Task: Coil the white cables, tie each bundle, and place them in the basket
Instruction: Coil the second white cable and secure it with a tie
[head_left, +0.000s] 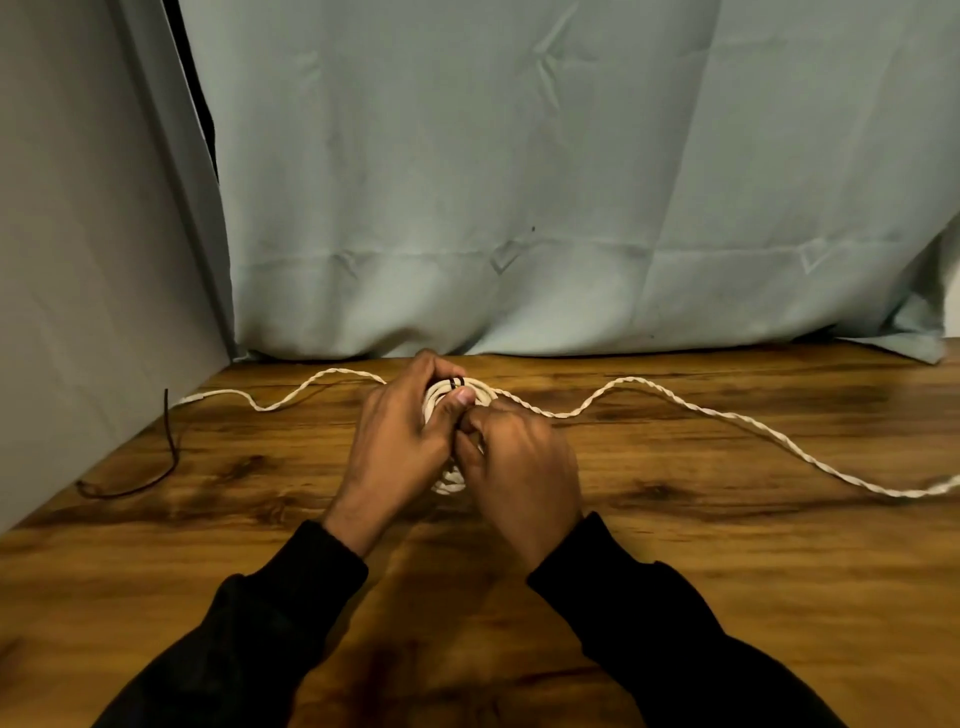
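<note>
A pale green cloth backdrop hangs behind the wooden bench, meeting its far edge, and a grey panel stands along its left edge. A loose white twisted cable snakes across the far half of the bench, from near the far left corner, behind the hands, to the right edge. At the middle of the bench both black-sleeved arms meet over a coiled white cable bundle, which sits between the palms. The left hand grasps the coil, fingers curled over its far side and thumb pressed on top. The right hand is curled against the coil's near side, seemingly pinching something there, though its fingertips are hidden. A dark tie crosses the top of the coil. A thin dark cord lies near the left edge.
</note>
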